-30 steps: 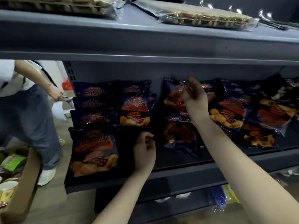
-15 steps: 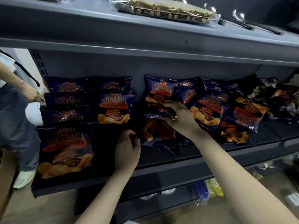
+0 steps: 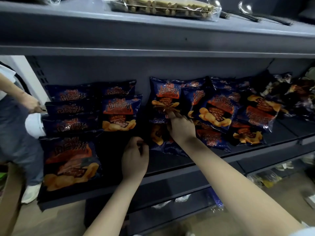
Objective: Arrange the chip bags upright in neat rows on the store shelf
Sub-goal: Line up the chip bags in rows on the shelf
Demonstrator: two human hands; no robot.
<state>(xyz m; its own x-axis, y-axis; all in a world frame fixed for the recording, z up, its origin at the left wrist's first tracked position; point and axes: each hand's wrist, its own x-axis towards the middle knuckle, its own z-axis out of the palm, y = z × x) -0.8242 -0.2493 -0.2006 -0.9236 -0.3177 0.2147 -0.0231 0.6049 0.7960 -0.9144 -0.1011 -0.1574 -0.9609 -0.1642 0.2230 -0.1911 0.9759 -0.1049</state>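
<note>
Dark blue chip bags with orange print fill the middle shelf [image 3: 172, 161]. On the left, a big bag [image 3: 69, 160] stands at the front, with several bags in rows behind it. My right hand [image 3: 180, 127] pinches the bottom edge of an upright bag [image 3: 166, 96] near the shelf's back. Below it another bag [image 3: 159, 136] lies flat. My left hand [image 3: 134, 157] rests on the shelf with curled fingers at that flat bag's left edge; a grip on it is not clear. Right of centre, several bags [image 3: 218, 109] lean and overlap in a loose heap.
Another person [image 3: 15, 126] stands at the left end of the shelf. A cardboard box [image 3: 10, 193] sits at lower left. The upper shelf [image 3: 153, 36] carries a clear biscuit pack [image 3: 162, 7] and utensils. Packets lie on the bottom shelf [image 3: 265, 178].
My right hand came down from the top of the upright bag to its bottom edge. The view has shifted right. My left hand has barely moved.
</note>
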